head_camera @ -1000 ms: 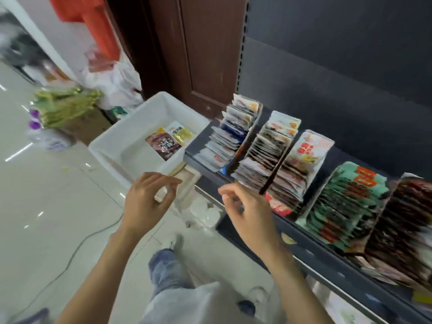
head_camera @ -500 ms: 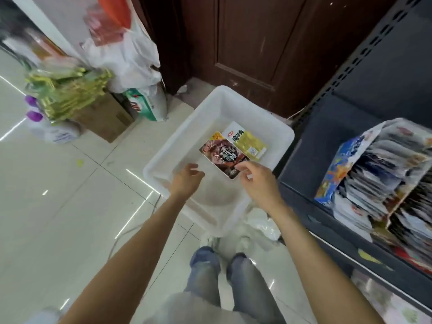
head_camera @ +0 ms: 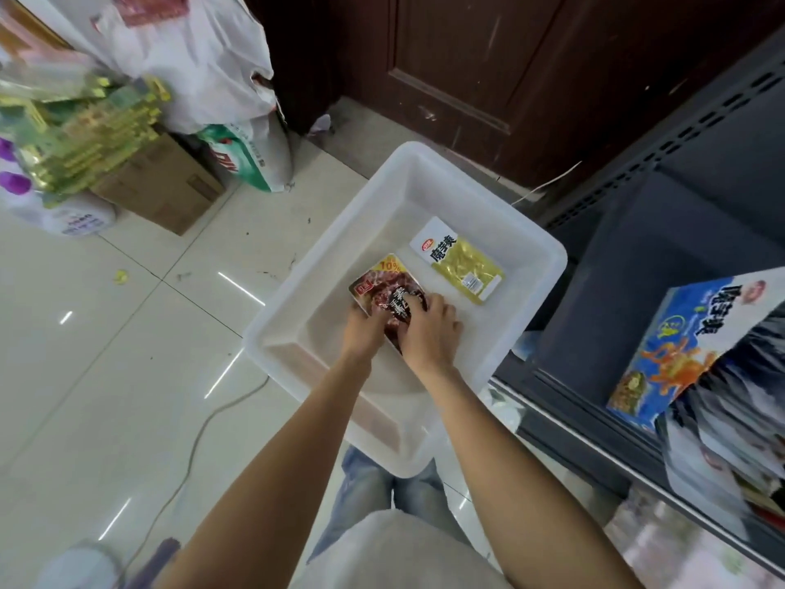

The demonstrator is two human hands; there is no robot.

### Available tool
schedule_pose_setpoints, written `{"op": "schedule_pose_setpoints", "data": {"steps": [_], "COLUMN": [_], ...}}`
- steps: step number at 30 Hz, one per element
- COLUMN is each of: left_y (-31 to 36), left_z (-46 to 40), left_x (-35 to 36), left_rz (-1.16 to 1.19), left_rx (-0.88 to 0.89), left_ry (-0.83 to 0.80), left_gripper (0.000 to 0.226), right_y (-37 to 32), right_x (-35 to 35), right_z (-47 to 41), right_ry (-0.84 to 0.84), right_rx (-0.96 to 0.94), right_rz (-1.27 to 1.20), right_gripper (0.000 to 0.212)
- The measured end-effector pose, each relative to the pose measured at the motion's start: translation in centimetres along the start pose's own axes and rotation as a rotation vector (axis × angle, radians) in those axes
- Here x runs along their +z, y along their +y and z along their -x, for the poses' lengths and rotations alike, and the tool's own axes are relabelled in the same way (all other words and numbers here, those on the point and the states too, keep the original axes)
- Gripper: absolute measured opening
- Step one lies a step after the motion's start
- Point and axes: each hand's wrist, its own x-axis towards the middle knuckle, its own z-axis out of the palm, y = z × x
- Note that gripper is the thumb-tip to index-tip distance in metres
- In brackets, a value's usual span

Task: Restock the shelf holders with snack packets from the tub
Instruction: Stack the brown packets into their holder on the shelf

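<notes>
Two arms reach down from the bottom edge toward a white plastic tub that stands on the pale tiled floor, just beside a dark shelf unit at the right. On that shelf, packets stand upright in a holder behind a blue-fronted packet. Left of the tub, well apart, a brown cardboard box carries a heap of green and gold packets, with a white plastic bag behind it. Inside the tub lie two snack packets: a yellow packet flat toward the far side, untouched, and a dark red packet just beside it, nearer the person. Both hands meet on the red packet: the left hand grips its near left edge with fingers curled, and the right hand presses on top, fingers bent over its right part.
</notes>
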Motion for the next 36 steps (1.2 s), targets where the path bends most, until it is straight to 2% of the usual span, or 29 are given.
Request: {"op": "schedule_pose_setpoints", "data": {"steps": [2, 4, 5, 8, 10, 12, 13, 15, 17, 19, 21, 23, 26, 30, 33, 35, 36], "left_y": [-0.3, 0.2, 0.7, 3.0, 4.7, 6.4, 7.3, 8.8, 10.1, 11.3, 12.3, 12.7, 12.8, 11.0, 9.0, 8.0, 7.6], "left_z": [0.2, 1.0, 1.4, 3.9, 6.2, 8.6, 9.9, 12.5, 15.2, 18.4, 21.7, 25.0, 29.3, 36.3, 41.2, 43.5, 44.2], "left_x": [-0.4, -1.4, -1.9, -4.3, -5.8, -6.6, -6.7, -6.3, -5.2, -3.3, -0.7, 2.5, 7.7, 16.3, 23.3, 28.0, 30.2], "left_rz": [0.017, -0.079, -0.149, -0.427, -0.484, -0.491, -0.507, -0.572, -0.647, -0.701, -0.741, -0.765, -0.851, -0.865, -0.654, -0.474, -0.457], "left_rx": [-0.021, 0.013, 0.091, 0.521, 0.785, 0.983, 1.028, 1.04, 1.031, 1.102, 1.248, 1.348, 1.459, 1.689, 1.773, 1.727, 1.695], "left_ry": [0.004, -0.03, -0.052, -0.054, -0.049, -0.119, -0.181, -0.335, -0.488, -0.603, -0.62, -0.644, -0.747, -0.876, -0.796, -0.758, -0.749], "left_gripper": [0.013, 0.009, 0.01, 0.004, 0.003, 0.007, 0.009, 0.013, 0.016, 0.021, 0.028, 0.025, 0.017, 0.021, 0.022, 0.029, 0.032], "right_y": [-0.7, -1.2, -1.3, -1.0, 0.1, 1.8, 2.9, 5.0, 7.2, 9.7, 12.6, 15.9, 21.2, 29.3, 36.0, 40.5, 42.7], "right_x": [0.5, -0.2, -1.0, -4.6, -7.6, -10.7, -12.2, -14.9, -17.0, -18.6, -19.6, -19.9, -20.2, -21.5, -22.6, -23.2, -23.5], "right_z": [0.8, 1.1, 1.4, 3.4, 5.8, 8.7, 10.3, 13.5, 16.5, 19.0, 21.3, 23.5, 26.8, 32.3, 35.5, 37.1, 37.7], "right_ry": [0.024, -0.035, -0.072, -0.091, 0.037, 0.271, 0.359, 0.433, 0.471, 0.528, 0.575, 0.638, 0.733, 0.82, 1.063, 1.267, 1.363], "right_rx": [0.085, 0.191, 0.233, 0.233, 0.173, 0.086, 0.029, -0.07, -0.13, -0.133, -0.082, -0.014, 0.072, 0.08, 0.156, 0.244, 0.292], "right_rz": [-0.185, -0.535, -0.736, -1.137, -1.288, -1.264, -1.221, -1.168, -1.122, -1.068, -1.058, -1.07, -1.112, -1.128, -1.141, -1.159, -1.185], "right_gripper": [0.038, 0.033, 0.032, 0.029, 0.036, 0.049, 0.054, 0.057, 0.045, 0.028, 0.016, 0.013, 0.013, 0.025, 0.02, 0.016, 0.017]}}
